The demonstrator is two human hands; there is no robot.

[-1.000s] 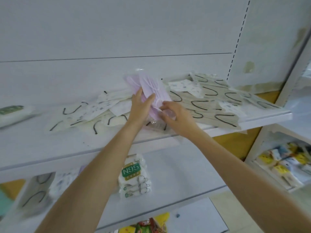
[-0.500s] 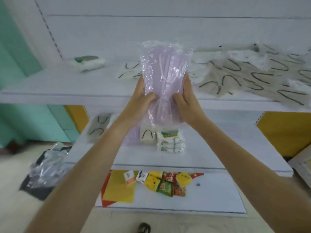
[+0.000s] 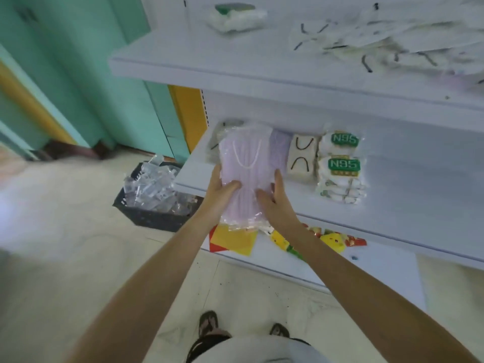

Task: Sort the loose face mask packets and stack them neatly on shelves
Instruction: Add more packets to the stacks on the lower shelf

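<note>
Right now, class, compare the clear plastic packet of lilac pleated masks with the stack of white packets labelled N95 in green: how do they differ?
The clear plastic packet of lilac pleated masks is gripped by the left hand and right hand, overhanging the white shelf's edge; the stack of white N95 packets lies untouched on it. The lilac packet shows no label; the N95 packets carry green ones. Both are plastic-wrapped.

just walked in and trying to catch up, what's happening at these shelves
A person grips a lilac mask packet with the left hand and right hand, holding it at the left end of the middle shelf, its lower end past the front edge. To its right sit sorted stacks, including N95 packets. A loose pile of masks lies on the top shelf.
</note>
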